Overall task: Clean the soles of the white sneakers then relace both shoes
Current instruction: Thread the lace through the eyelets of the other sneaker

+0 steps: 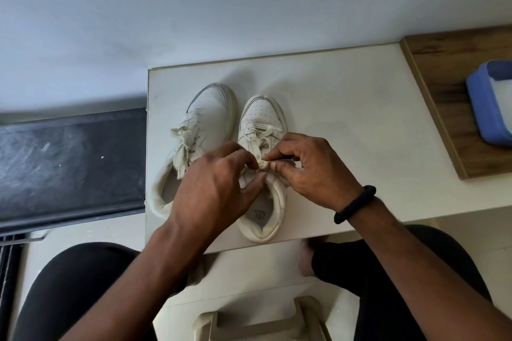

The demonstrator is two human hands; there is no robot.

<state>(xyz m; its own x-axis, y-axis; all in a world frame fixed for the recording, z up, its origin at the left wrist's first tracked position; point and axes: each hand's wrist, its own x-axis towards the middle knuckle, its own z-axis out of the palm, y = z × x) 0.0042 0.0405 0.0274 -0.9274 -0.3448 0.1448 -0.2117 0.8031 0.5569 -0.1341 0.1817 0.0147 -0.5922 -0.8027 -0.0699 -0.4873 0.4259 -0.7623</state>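
Both your left hand (213, 185) and right hand (307, 169) pinch the lace knot (263, 165) mid-frame; pull both ends evenly so it cinches snug.

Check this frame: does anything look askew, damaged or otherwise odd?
Mostly tidy. The white leather sneaker on the left leans sideways, its frayed, dingy lace bunched loosely. Both hands pinch the right sneaker's lace knot.
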